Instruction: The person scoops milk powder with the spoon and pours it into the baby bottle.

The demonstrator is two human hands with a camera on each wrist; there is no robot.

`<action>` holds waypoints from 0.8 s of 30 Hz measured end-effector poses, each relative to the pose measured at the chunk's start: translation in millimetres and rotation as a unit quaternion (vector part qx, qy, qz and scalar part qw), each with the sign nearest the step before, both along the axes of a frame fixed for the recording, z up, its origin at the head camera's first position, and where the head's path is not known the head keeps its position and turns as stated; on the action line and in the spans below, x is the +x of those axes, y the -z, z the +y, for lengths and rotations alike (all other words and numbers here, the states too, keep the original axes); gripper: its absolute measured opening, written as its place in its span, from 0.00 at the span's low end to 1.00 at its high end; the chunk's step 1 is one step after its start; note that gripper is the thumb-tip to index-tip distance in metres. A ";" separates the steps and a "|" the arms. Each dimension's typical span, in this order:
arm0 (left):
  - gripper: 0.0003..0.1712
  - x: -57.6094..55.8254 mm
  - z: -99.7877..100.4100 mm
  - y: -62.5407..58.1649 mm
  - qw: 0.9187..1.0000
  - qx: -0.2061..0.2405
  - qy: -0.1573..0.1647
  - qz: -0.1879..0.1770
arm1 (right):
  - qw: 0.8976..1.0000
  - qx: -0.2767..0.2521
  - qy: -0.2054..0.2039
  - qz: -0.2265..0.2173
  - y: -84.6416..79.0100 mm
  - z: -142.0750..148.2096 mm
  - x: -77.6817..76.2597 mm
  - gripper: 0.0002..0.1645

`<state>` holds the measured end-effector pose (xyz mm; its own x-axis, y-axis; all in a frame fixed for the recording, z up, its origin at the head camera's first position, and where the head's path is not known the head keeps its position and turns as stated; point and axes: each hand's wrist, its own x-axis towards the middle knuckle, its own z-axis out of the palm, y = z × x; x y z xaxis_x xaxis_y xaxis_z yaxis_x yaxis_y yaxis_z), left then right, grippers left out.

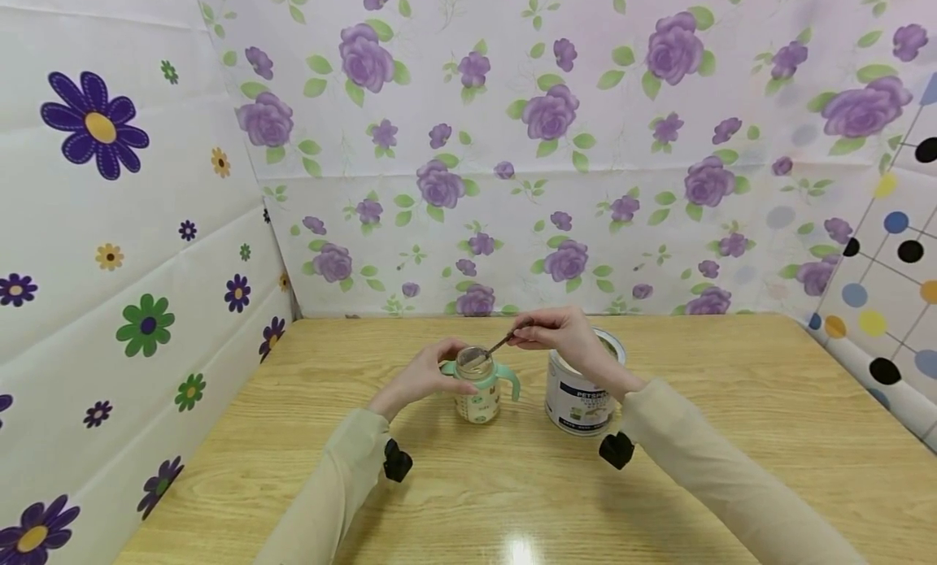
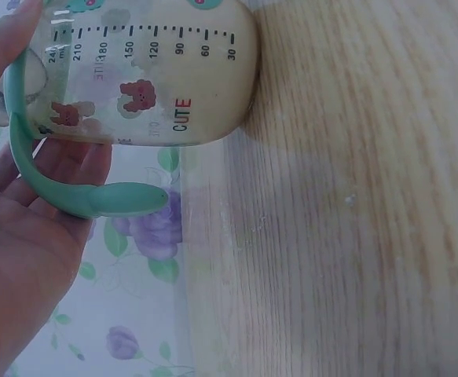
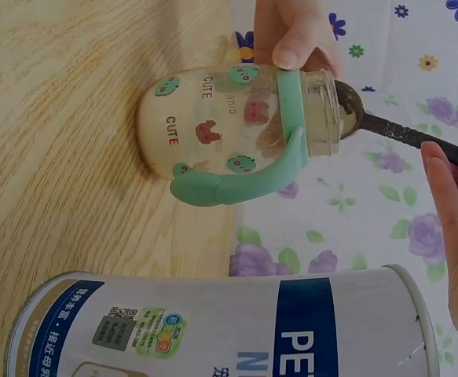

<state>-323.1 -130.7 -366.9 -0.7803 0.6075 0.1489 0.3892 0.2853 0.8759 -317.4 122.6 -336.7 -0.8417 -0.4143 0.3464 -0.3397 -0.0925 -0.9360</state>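
A clear baby bottle (image 1: pixel 479 404) with a green two-handled collar stands upright and uncapped on the table, pale cream-coloured contents inside. My left hand (image 1: pixel 423 375) grips it around the collar, thumb in front and fingers behind. The right hand (image 1: pixel 569 339) pinches the handle of a dark spoon (image 3: pixel 401 133) above and to the right of the bottle. In the right wrist view the spoon's bowl is at the bottle's open mouth, tilted downward; whether powder lies in it is hard to tell. The left wrist view shows the printed measuring scale on the bottle (image 2: pixel 154 86).
Right of the bottle, under my right forearm, stands a large white and blue lidless can (image 1: pixel 578 398). Small pale specks lie on the wooden table (image 2: pixel 354 212). Flower-printed sheets (image 1: pixel 505 183) hang behind and at the left; a dotted sheet (image 1: pixel 896 305) hangs at the right.
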 end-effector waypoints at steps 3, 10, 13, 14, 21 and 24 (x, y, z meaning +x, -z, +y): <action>0.31 -0.1 0.3 -0.2 1.000 -0.002 0.000 0.002 | 1.000 0.001 -0.002 0.008 0.5 0.9 0.2 0.11; 0.31 0.2 0.0 -0.5 1.000 -0.002 0.002 0.000 | 1.000 0.002 -0.002 0.008 0.4 1.7 0.8 0.11; 0.30 0.1 0.2 -0.5 1.000 -0.004 0.002 0.002 | 1.000 0.004 -0.002 0.007 0.4 2.0 0.8 0.11; 0.30 0.1 0.2 -0.5 1.000 -0.004 0.002 0.002 | 1.000 0.005 -0.001 0.007 0.5 2.1 1.0 0.11; 0.30 0.6 -0.3 0.4 1.000 -0.003 0.000 -0.001 | 1.000 0.010 0.000 0.003 2.0 2.5 1.1 0.11; 0.30 0.3 -0.4 0.8 1.000 0.001 0.001 0.000 | 1.000 0.012 -0.001 0.004 2.3 2.3 0.4 0.11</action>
<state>-322.7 -131.1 -367.7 -0.7795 0.6082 0.1497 0.3888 0.2825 0.8769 -317.1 124.9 -339.0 -0.8382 -0.4240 0.3430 -0.3474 -0.0697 -0.9351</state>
